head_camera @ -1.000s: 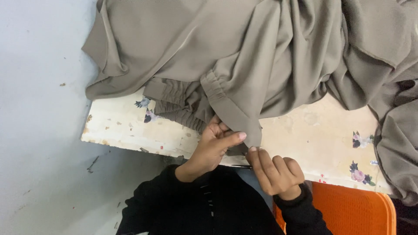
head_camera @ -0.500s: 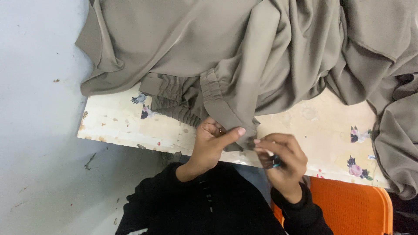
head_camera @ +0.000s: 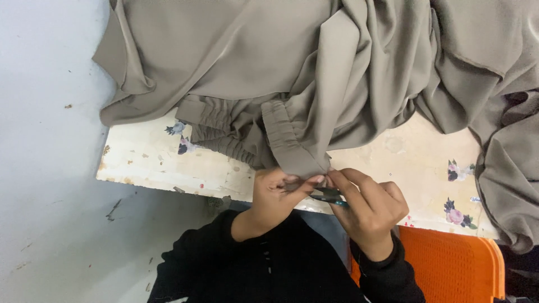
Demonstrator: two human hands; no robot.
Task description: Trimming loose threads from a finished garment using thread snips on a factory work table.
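- Since a moment ago the right hand (head_camera: 368, 210) has closed in on the left hand (head_camera: 275, 196); a small teal-handled snipper (head_camera: 331, 197) now shows in its curled fingers.
- The left hand's fingers pinch the elastic cuff (head_camera: 292, 148) of the taupe garment (head_camera: 314, 67), at the desk's near edge.
- The garment lies heaped over a worn cream desk (head_camera: 168, 163) with flower stickers; the floor (head_camera: 45, 168) is grey.
- An orange plastic crate (head_camera: 455, 264) stands at the right; its contents cannot be seen.

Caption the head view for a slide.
Left hand pinches taupe elastic-cuffed fabric; right hand holds small teal-handled snips at its edge.
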